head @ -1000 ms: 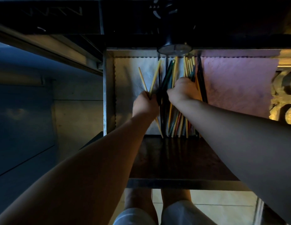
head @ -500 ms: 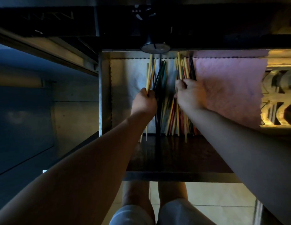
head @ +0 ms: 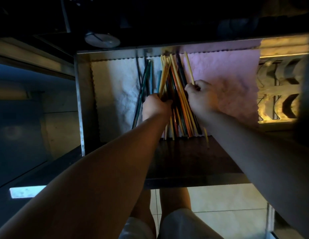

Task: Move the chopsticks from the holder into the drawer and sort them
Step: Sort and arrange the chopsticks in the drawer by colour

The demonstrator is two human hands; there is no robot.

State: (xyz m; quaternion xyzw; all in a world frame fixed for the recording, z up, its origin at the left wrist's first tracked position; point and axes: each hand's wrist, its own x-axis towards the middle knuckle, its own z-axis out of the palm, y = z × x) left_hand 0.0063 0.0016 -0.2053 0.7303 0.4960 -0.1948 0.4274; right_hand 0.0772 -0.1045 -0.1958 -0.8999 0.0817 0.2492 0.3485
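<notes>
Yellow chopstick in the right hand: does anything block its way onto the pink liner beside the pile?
Nothing visible does. The right hand holds the yellow chopstick already over the pink liner, which lies bare right of the mixed chopstick pile.

Both bare forearms are stretched forward and angled in toward each other. The left hand [head: 156, 105] is curled into a loose fist, knuckles up, fingers wrapped round a bunch of sticks. The right hand [head: 200, 94] is also closed, with one yellow stick pinched at the fingertips, wrist bent a bit inward. Bare knees can be seen lower down, between the arms.
</notes>
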